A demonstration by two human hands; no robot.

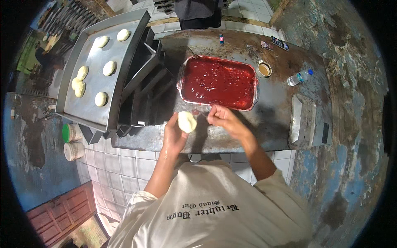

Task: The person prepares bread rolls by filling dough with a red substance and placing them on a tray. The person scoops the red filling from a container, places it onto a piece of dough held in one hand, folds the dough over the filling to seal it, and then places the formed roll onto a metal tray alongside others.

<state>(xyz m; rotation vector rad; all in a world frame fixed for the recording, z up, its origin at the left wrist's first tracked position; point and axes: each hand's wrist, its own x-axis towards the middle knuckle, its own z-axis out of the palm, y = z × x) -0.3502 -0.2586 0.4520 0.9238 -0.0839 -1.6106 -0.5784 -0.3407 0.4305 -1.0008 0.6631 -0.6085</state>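
Note:
My left hand [173, 137] is closed around a flattened piece of pale dough [187, 122], held up over the near part of the table. My right hand [225, 120] pinches a thin utensil; a small dab of red [195, 111] shows at its far end, close to the dough. Whether it is a spoon or a spatula I cannot make out. Just beyond both hands lies a rectangular tray [178, 84] filled with glossy red jam [219, 78]. To the left, a large metal baking tray [92, 118] bears several pale dough balls [109, 68], some touching each other.
More metal trays [144, 68] are stacked beneath the baking tray. On the right stand a cup of brown drink [264, 69], a water bottle [300, 77] and a shallow metal container [302, 122]. A phone [280, 43] lies at the back. Another person [198, 12] stands beyond the table.

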